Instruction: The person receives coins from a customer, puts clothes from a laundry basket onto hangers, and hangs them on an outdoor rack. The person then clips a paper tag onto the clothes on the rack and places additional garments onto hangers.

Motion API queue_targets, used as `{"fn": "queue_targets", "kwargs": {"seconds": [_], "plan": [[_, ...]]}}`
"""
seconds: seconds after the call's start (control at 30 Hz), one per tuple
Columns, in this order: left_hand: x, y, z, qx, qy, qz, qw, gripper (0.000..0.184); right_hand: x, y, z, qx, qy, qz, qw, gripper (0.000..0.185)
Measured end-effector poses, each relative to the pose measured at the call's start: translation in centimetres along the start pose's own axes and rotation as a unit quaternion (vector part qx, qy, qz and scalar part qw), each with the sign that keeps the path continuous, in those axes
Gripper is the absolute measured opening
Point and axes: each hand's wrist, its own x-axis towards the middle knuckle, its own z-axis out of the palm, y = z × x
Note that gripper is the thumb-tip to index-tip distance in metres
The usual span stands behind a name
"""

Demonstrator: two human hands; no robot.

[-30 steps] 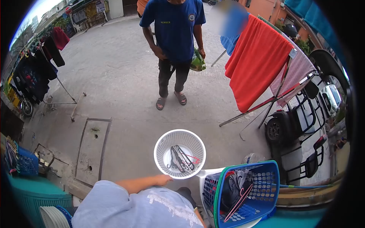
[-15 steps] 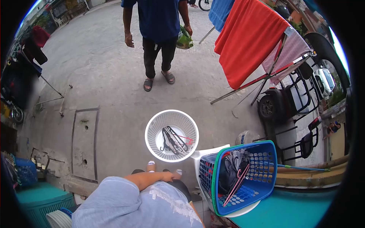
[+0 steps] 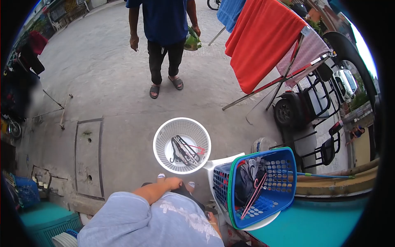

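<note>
My left hand (image 3: 175, 182) is in front of my body, above my dark-clothed leg, its fingers curled in and no object visible in them. Low at my right side, my right hand (image 3: 212, 218) shows only in part, and its fingers are too small to read. A round white basket (image 3: 160, 154) stands on the ground just ahead of my feet. Black, grey and pink hangers (image 3: 185, 150) lie inside it. To my right, a blue basket (image 3: 284, 197) nested in a green one (image 3: 233, 197) lies tipped on a white chair (image 3: 214, 164), holding dark clothes (image 3: 249, 177) and a pink hanger (image 3: 254, 197).
A person (image 3: 164, 24) in a dark blue shirt stands ahead with a green bag (image 3: 191, 40). Towels, including a red one (image 3: 263, 41), hang on a metal rack to the right. Beyond is a dark vehicle (image 3: 296, 107). A pail (image 3: 263, 144) stands behind the baskets.
The view has shifted slightly, so most things sit a little further left. My left hand has come up and forward a little. More of my right hand shows at my side.
</note>
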Motion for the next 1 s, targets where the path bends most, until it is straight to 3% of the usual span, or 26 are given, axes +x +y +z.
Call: {"fn": "queue_targets", "kwargs": {"seconds": [0.07, 0.13, 0.17, 0.2, 0.23, 0.27, 0.3, 0.33, 0.43, 0.47, 0.5, 0.57, 0.6, 0.7, 0.77, 0.87, 0.93, 1.0], "plan": [[1.4, -2.0, 0.5, -0.023, -0.036, 0.011, 0.999, 0.023, -1.3, -1.3, -0.9, -0.037, 0.007, 0.076, 0.996, 0.031], [1.8, -2.1, 0.1, -0.083, 0.016, 0.041, 0.996, 0.026, -1.1, -6.2, -3.0, 0.024, 0.020, 0.171, 0.985, 0.030], [1.9, -1.7, -0.2, -0.176, 0.038, 0.036, 0.983, 0.027, 0.1, -5.4, -2.7, 0.079, 0.027, 0.160, 0.984, 0.033], [1.7, -0.7, -1.0, -0.295, 0.028, 0.025, 0.955, 0.029, 2.0, -2.4, -0.9, 0.093, 0.078, 0.079, 0.989, 0.032], [-0.6, 2.8, -4.0, -0.380, -0.022, -0.014, 0.925, 0.032, 3.5, -5.0, -1.4, 0.078, 0.111, 0.032, 0.990, 0.031], [-1.7, 4.8, -5.5, -0.456, -0.044, -0.018, 0.889, 0.031, 5.1, -7.6, -2.1, 0.138, 0.076, 0.110, 0.982, 0.029], [-2.7, 6.4, -6.7, -0.526, -0.055, -0.010, 0.849, 0.031, 7.0, -7.7, -1.4, 0.151, 0.112, 0.005, 0.982, 0.027], [-4.2, 8.3, -8.1, -0.571, -0.053, 0.002, 0.819, 0.032, 7.5, -13.1, -3.0, 0.276, 0.083, 0.035, 0.957, 0.025], [-6.6, 11.5, -9.7, -0.708, -0.032, 0.093, 0.699, 0.038, 10.1, -19.6, -4.0, 0.288, 0.082, -0.019, 0.954, 0.025], [-7.1, 12.1, -10.0, -0.727, -0.027, 0.112, 0.677, 0.039, 10.2, -21.7, -4.3, 0.263, 0.085, -0.027, 0.961, 0.025], [-7.4, 12.7, -10.5, -0.745, -0.020, 0.134, 0.653, 0.039, 10.6, -22.8, -4.1, 0.177, 0.142, -0.109, 0.968, 0.025], [-7.7, 13.2, -11.1, -0.768, -0.004, 0.170, 0.617, 0.039, 10.9, -24.8, -3.8, -0.004, 0.248, -0.269, 0.931, 0.026], [-7.8, 13.4, -11.4, -0.774, 0.003, 0.184, 0.605, 0.038, 10.5, -25.9, -4.0, 0.017, 0.216, -0.255, 0.942, 0.029], [-8.0, 13.3, -12.0, -0.803, 0.009, 0.192, 0.565, 0.038, 9.8, -27.8, -5.1, 0.021, 0.228, -0.347, 0.910, 0.028], [-8.4, 13.0, -12.4, -0.811, -0.014, 0.207, 0.547, 0.039, 9.1, -28.4, -5.8, 0.143, 0.183, -0.253, 0.939, 0.028], [-9.6, 13.6, -13.1, -0.862, -0.147, 0.264, 0.406, 0.046, 7.8, -29.3, -7.7, 0.334, 0.152, -0.170, 0.915, 0.027], [-10.5, 14.4, -13.7, -0.854, -0.162, 0.267, 0.416, 0.053, 8.0, -28.8, -8.3, 0.425, 0.164, -0.157, 0.876, 0.022], [-10.7, 14.6, -13.8, -0.842, -0.183, 0.271, 0.429, 0.061, 8.8, -27.0, -8.2, 0.338, 0.191, -0.190, 0.902, 0.020]]}}
